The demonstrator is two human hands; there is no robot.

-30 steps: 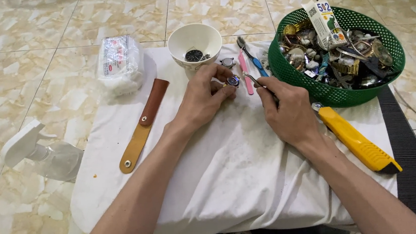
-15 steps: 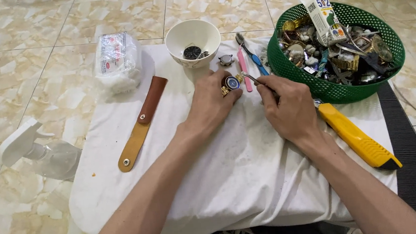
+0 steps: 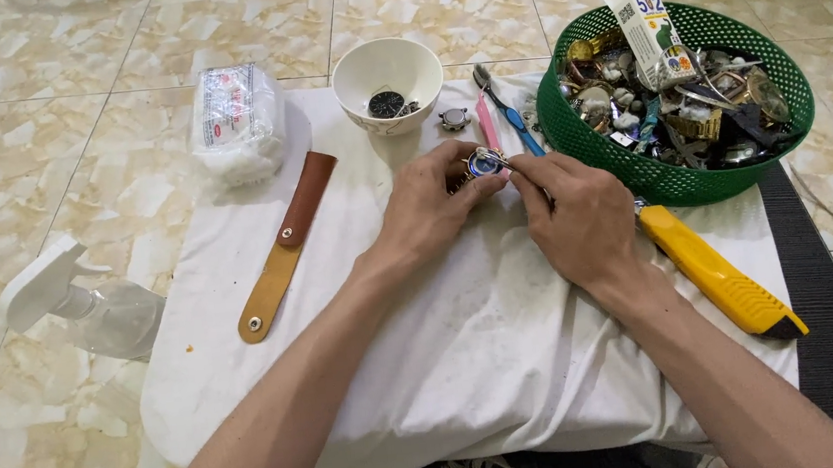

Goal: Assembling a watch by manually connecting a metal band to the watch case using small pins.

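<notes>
Marble-patterned floor tiles [image 3: 99, 51] surround our white cloth-covered surface [image 3: 468, 360]. Beyond our right hand [image 3: 581, 215] sits a green basket [image 3: 631, 160] heaped with watch parts, and a yellow utility knife [image 3: 717, 278] lies just beside that wrist. Left of our left hand [image 3: 429, 208] lie a brown leather strap [image 3: 287, 243] and a wrapped white pack [image 3: 238, 119]; a white bowl [image 3: 388, 81] stands beyond it. Both hands meet, fingertips pinched on a small blue-faced watch case [image 3: 483, 164] held between them.
</notes>
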